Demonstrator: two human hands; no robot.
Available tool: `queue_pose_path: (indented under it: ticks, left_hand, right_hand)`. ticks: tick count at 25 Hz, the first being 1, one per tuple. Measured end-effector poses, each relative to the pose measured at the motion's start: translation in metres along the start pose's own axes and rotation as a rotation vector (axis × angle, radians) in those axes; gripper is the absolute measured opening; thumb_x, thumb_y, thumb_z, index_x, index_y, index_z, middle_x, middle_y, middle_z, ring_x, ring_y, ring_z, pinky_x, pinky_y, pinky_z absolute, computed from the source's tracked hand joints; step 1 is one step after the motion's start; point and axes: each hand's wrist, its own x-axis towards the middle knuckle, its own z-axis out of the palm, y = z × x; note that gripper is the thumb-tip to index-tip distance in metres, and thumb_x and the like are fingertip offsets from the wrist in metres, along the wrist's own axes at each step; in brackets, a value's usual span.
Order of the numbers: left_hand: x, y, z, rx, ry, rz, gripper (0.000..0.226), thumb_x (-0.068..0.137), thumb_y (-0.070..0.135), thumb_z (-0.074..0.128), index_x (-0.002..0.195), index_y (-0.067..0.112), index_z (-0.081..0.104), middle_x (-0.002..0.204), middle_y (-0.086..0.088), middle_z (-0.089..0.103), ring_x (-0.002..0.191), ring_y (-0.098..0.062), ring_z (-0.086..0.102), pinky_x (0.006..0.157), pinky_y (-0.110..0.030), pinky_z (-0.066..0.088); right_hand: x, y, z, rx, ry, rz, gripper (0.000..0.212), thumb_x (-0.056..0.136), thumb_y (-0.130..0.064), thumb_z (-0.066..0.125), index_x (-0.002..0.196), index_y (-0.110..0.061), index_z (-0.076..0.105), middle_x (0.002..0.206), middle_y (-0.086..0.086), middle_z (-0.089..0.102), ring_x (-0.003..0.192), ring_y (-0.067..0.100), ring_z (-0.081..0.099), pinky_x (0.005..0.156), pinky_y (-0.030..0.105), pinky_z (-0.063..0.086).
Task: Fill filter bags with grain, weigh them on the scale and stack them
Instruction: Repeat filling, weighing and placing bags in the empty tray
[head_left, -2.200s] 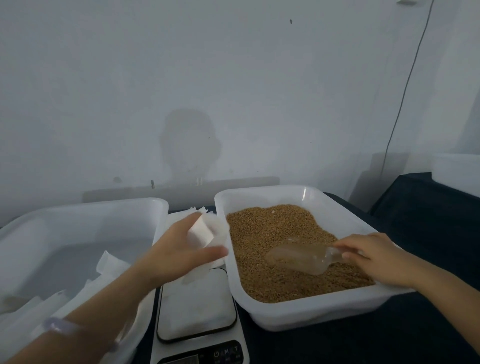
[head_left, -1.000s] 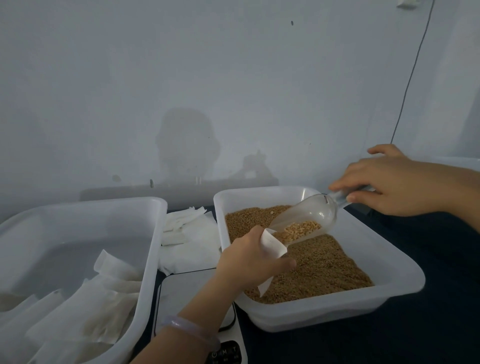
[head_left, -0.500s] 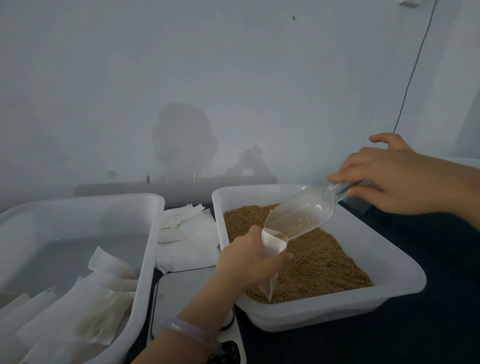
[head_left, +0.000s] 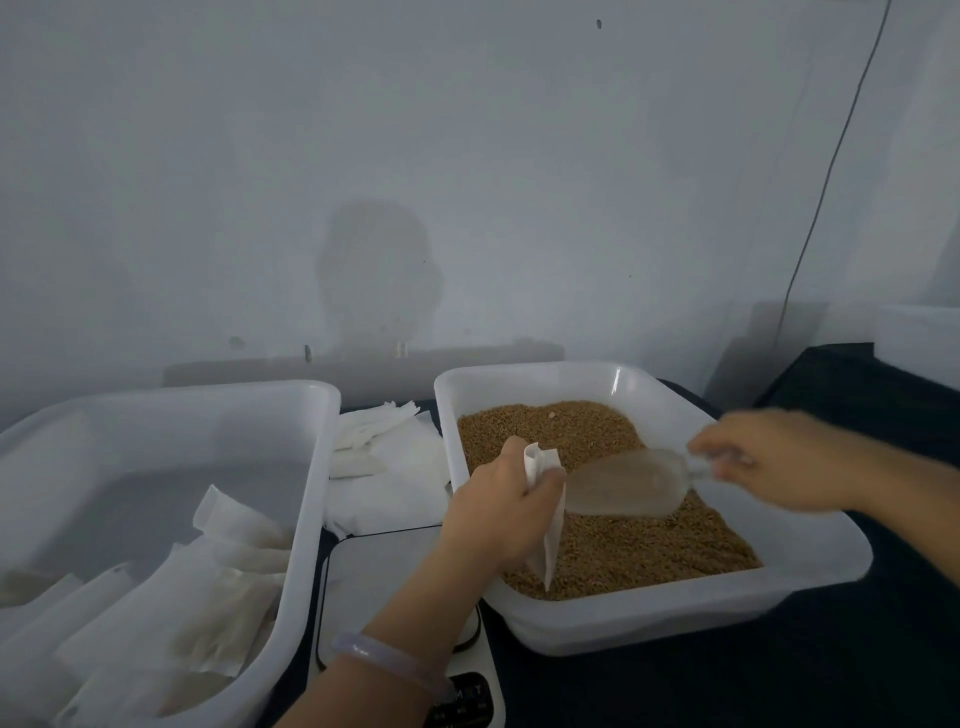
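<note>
White translucent plastic forms the left tub (head_left: 306, 499), which stands at the left edge of the table (head_left: 779, 675). In it lie several flat bags (head_left: 171, 618), loosely overlapped rather than neatly stacked; I cannot tell whether all of them hold grain. Between the two tubs, toward the far edge, a heap of empty bags (head_left: 395, 483) waits. In front of it, at the near edge, sits the scale (head_left: 384, 587), partly hidden by the forearm, its display too blurred to read.

The left hand (head_left: 498, 514) reaches across the scale, fingers and thumb clamped round the upper part of a filter bag (head_left: 553, 540). The bag hangs mouth-up over the near left corner of the grain tub (head_left: 810, 566), which holds a shallow bed of brown grain (head_left: 649, 545). Low over the grain lies the clear scoop (head_left: 628, 483), mouth toward the bag. The motion-blurred right hand (head_left: 774, 457) grips its handle.

The step in hand looks like filling. The scoop seems empty, so the next move probably calls for digging up grain, lifting it, and tipping it into the bag's mouth. The mouth should be kept open over the tub so spills fall back.
</note>
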Motion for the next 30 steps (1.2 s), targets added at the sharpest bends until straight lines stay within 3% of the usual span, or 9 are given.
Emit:
queue_pose_path:
  ticks: [6,9,13,16,17,18,21,27,30]
  left_hand:
    - [-0.001,0.005,-0.013,-0.253,-0.018,-0.03,0.02,0.097,0.033,0.045,0.098,0.015,0.053,0.092,-0.003,0.061,0.091,-0.023,0.061,0.081,-0.039,0.049]
    - [0.002,0.012,-0.036,-0.294,0.037,-0.032,0.018,0.092,0.033,0.055,0.093,0.016,0.061,0.089,-0.002,0.066,0.086,-0.018,0.063,0.074,-0.032,0.05]
    - [0.003,0.023,-0.064,-0.232,0.17,-0.072,0.026,0.083,0.035,0.067,0.083,0.01,0.065,0.079,-0.008,0.069,0.076,-0.021,0.066,0.064,-0.034,0.051]
    - [0.0,0.028,-0.073,-0.165,0.197,-0.093,0.025,0.078,0.038,0.07,0.071,0.016,0.06,0.066,0.002,0.061,0.065,-0.014,0.059,0.056,-0.025,0.045]
    - [-0.002,0.028,-0.076,-0.17,0.2,-0.085,0.028,0.077,0.04,0.071,0.067,0.018,0.057,0.062,0.005,0.058,0.061,-0.012,0.057,0.055,-0.024,0.044]
    - [-0.004,0.027,-0.08,-0.188,0.195,-0.071,0.031,0.076,0.043,0.072,0.064,0.019,0.055,0.059,0.007,0.056,0.058,-0.011,0.056,0.054,-0.024,0.045]
    - [-0.008,0.015,-0.085,-0.284,0.165,-0.046,0.033,0.071,0.053,0.073,0.07,0.025,0.056,0.059,0.012,0.059,0.053,0.001,0.056,0.05,-0.015,0.044]
    - [0.016,0.017,-0.047,-0.316,0.362,0.039,0.029,0.084,0.022,0.069,0.066,0.022,0.046,0.06,0.01,0.05,0.051,0.007,0.047,0.053,-0.007,0.036]
    - [0.033,0.03,-0.048,-0.312,0.36,0.106,0.029,0.084,0.021,0.069,0.068,0.023,0.045,0.063,0.01,0.047,0.053,0.009,0.045,0.053,-0.006,0.036]
  right_hand:
    - [0.007,-0.02,0.053,0.182,-0.216,-0.006,0.013,0.09,-0.044,0.057,0.102,-0.043,0.058,0.108,-0.016,0.063,0.088,-0.005,0.056,0.077,0.016,0.045]
    - [0.011,-0.042,0.042,0.348,-0.011,-0.01,0.05,0.077,-0.058,0.06,0.122,-0.036,0.055,0.113,-0.023,0.056,0.092,-0.009,0.054,0.081,0.013,0.044]
    - [0.007,-0.104,0.013,0.764,0.111,-0.184,0.069,0.05,-0.088,0.054,0.108,-0.051,0.052,0.096,-0.029,0.064,0.091,-0.015,0.057,0.071,0.012,0.046]
    - [0.012,-0.141,0.011,0.938,0.118,-0.305,0.034,0.065,-0.058,0.07,0.093,-0.041,0.063,0.086,-0.021,0.069,0.076,-0.004,0.065,0.062,0.014,0.051]
    - [0.016,-0.149,0.011,0.979,0.156,-0.318,0.011,0.075,-0.041,0.069,0.084,-0.036,0.066,0.077,-0.016,0.07,0.068,-0.001,0.065,0.058,0.014,0.05]
    - [0.02,-0.153,0.012,1.01,0.204,-0.31,0.009,0.083,-0.026,0.063,0.078,-0.032,0.067,0.07,-0.012,0.069,0.061,0.001,0.064,0.054,0.015,0.048]
    - [0.026,-0.158,0.016,1.215,0.229,-0.229,0.036,0.093,-0.004,0.049,0.077,-0.027,0.073,0.069,-0.001,0.071,0.061,0.011,0.066,0.053,0.019,0.05]
    - [0.038,-0.155,0.018,1.685,0.178,-0.094,0.03,0.089,0.01,0.039,0.108,0.004,0.062,0.074,0.012,0.071,0.067,0.023,0.068,0.057,0.028,0.056]
    - [0.03,-0.137,0.007,1.492,0.191,-0.165,0.041,0.085,0.004,0.054,0.123,-0.01,0.055,0.086,0.004,0.073,0.082,0.018,0.07,0.072,0.029,0.056]
